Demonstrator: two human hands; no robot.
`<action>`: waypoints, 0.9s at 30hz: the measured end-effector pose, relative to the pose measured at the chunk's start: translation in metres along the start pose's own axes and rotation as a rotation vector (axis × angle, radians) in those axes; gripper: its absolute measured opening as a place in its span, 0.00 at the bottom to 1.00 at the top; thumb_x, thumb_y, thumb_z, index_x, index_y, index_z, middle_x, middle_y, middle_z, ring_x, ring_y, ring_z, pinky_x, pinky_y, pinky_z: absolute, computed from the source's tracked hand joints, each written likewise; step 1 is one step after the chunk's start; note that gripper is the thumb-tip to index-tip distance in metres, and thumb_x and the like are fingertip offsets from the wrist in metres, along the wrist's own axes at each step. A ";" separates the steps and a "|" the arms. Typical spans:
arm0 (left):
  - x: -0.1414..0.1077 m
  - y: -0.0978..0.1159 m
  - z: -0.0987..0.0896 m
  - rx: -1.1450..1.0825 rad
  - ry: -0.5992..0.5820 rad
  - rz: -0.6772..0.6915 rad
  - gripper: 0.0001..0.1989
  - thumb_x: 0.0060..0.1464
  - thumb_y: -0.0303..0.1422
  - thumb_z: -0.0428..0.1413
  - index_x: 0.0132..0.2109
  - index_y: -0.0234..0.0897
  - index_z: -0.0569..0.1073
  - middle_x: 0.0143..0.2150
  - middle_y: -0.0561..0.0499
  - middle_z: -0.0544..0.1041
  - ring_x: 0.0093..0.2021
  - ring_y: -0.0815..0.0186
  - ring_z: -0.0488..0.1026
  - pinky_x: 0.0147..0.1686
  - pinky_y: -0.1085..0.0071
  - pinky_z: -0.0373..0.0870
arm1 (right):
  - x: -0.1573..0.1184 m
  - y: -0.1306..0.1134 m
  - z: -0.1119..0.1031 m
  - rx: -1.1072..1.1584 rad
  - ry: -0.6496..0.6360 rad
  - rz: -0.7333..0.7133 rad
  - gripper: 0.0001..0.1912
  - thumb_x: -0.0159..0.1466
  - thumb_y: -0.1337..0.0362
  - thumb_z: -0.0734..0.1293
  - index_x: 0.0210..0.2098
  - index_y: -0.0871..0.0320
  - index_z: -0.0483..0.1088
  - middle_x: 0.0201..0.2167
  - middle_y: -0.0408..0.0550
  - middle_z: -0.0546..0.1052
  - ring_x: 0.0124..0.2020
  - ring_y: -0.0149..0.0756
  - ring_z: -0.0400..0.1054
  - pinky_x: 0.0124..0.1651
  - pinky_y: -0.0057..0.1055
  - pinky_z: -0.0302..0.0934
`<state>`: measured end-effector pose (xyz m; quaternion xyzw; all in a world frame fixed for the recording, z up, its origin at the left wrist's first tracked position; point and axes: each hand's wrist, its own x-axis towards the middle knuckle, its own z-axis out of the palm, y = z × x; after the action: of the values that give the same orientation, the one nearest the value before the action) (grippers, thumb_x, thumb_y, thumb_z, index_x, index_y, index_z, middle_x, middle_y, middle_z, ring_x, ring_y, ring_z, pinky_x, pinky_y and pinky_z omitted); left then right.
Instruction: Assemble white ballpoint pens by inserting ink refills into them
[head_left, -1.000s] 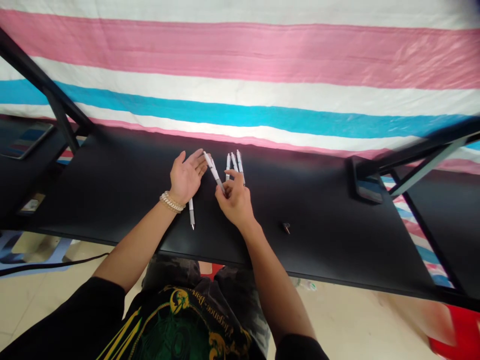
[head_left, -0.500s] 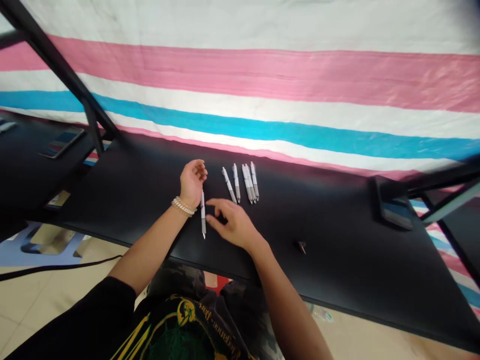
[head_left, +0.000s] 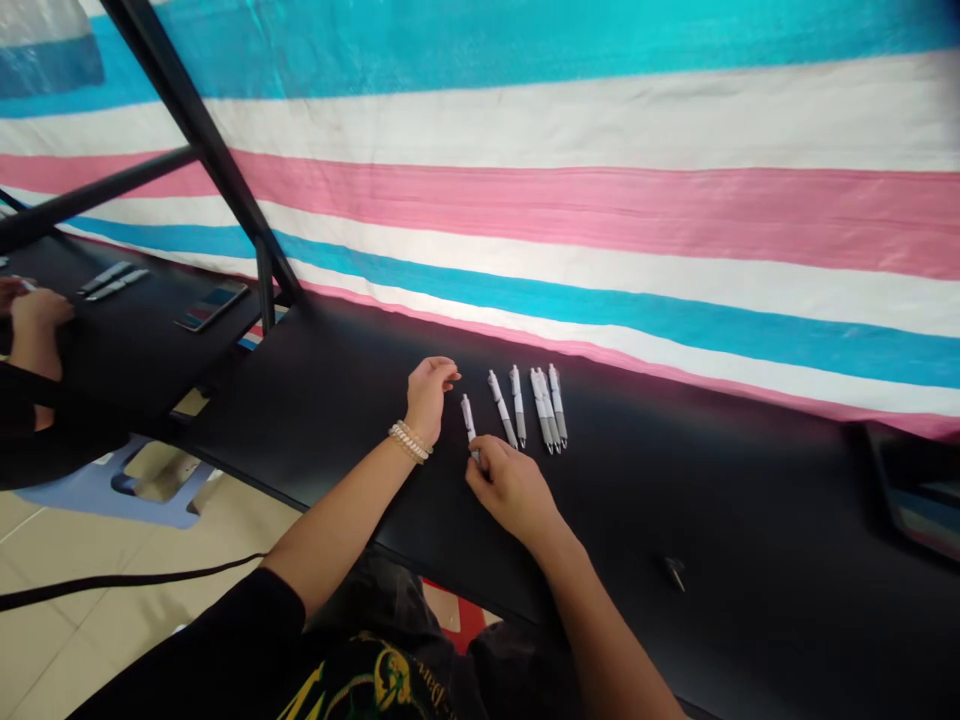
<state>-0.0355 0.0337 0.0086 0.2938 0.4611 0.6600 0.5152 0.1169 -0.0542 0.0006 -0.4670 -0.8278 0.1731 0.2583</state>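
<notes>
Your right hand [head_left: 511,490] pinches a white pen [head_left: 468,418], your left hand [head_left: 428,396] rests open and empty beside it, more pens [head_left: 518,405] lined up parallel to the right.

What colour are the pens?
The pens are white with grey tips, clearest in the head view.

A striped tarpaulin [head_left: 600,215] of pink, white and blue bands hung in front of me, crossed at the left by a black metal frame [head_left: 202,130]. I was at a long black table [head_left: 712,500], with a second black tabletop [head_left: 97,340] beyond the frame. Below, a black cable [head_left: 135,578] lay across beige floor tiles [head_left: 90,640] near a blue plastic stool [head_left: 82,495].
</notes>
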 end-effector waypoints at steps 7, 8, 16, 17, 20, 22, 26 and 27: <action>-0.003 -0.002 0.004 0.052 -0.090 -0.117 0.07 0.50 0.29 0.61 0.39 0.35 0.76 0.42 0.46 0.80 0.41 0.67 0.76 0.42 0.72 0.69 | 0.002 0.002 0.002 0.201 0.220 0.085 0.07 0.65 0.63 0.64 0.43 0.56 0.68 0.25 0.41 0.69 0.23 0.31 0.64 0.29 0.29 0.61; -0.005 -0.001 0.005 0.034 -0.134 -0.165 0.09 0.51 0.30 0.60 0.41 0.34 0.76 0.42 0.45 0.80 0.40 0.66 0.77 0.41 0.70 0.71 | 0.002 0.002 0.003 0.219 0.229 0.089 0.07 0.66 0.63 0.64 0.42 0.56 0.68 0.26 0.41 0.69 0.23 0.31 0.64 0.29 0.29 0.62; -0.020 0.005 0.008 0.025 -0.365 -0.315 0.13 0.58 0.38 0.58 0.45 0.34 0.73 0.35 0.45 0.80 0.29 0.65 0.79 0.31 0.69 0.74 | 0.001 0.001 0.002 0.236 0.236 0.097 0.04 0.66 0.64 0.64 0.41 0.55 0.68 0.26 0.41 0.68 0.23 0.30 0.63 0.28 0.28 0.61; -0.020 0.005 0.008 0.022 -0.376 -0.324 0.13 0.58 0.39 0.58 0.46 0.34 0.73 0.35 0.45 0.80 0.29 0.65 0.79 0.30 0.70 0.73 | 0.001 0.001 0.002 0.231 0.239 0.102 0.04 0.66 0.64 0.64 0.40 0.55 0.68 0.26 0.41 0.68 0.23 0.30 0.63 0.28 0.28 0.61; -0.019 0.004 0.007 0.039 -0.390 -0.330 0.14 0.59 0.39 0.58 0.47 0.34 0.73 0.37 0.44 0.80 0.28 0.66 0.79 0.29 0.70 0.73 | 0.001 0.001 0.003 0.215 0.236 0.121 0.03 0.65 0.64 0.64 0.39 0.55 0.68 0.25 0.41 0.68 0.23 0.30 0.63 0.28 0.28 0.61; -0.019 0.003 0.007 0.053 -0.396 -0.325 0.14 0.59 0.39 0.58 0.47 0.34 0.73 0.37 0.44 0.80 0.28 0.66 0.78 0.29 0.71 0.73 | 0.002 0.001 0.003 0.205 0.230 0.127 0.03 0.65 0.64 0.64 0.38 0.55 0.68 0.25 0.41 0.68 0.24 0.30 0.63 0.28 0.28 0.61; -0.018 0.001 0.006 0.084 -0.404 -0.318 0.14 0.60 0.41 0.58 0.44 0.33 0.74 0.37 0.43 0.80 0.28 0.65 0.79 0.28 0.71 0.73 | 0.001 0.001 0.004 0.184 0.232 0.124 0.04 0.65 0.63 0.64 0.39 0.55 0.68 0.25 0.40 0.67 0.23 0.31 0.63 0.28 0.28 0.60; -0.018 0.000 0.006 0.087 -0.406 -0.315 0.15 0.59 0.41 0.58 0.44 0.33 0.74 0.37 0.43 0.80 0.28 0.65 0.78 0.28 0.71 0.73 | 0.001 0.001 0.004 0.179 0.236 0.120 0.04 0.65 0.63 0.64 0.39 0.55 0.69 0.25 0.41 0.68 0.23 0.31 0.63 0.27 0.28 0.60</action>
<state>-0.0249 0.0182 0.0128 0.3667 0.4164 0.4785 0.6806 0.1150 -0.0528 -0.0028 -0.5079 -0.7436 0.2053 0.3835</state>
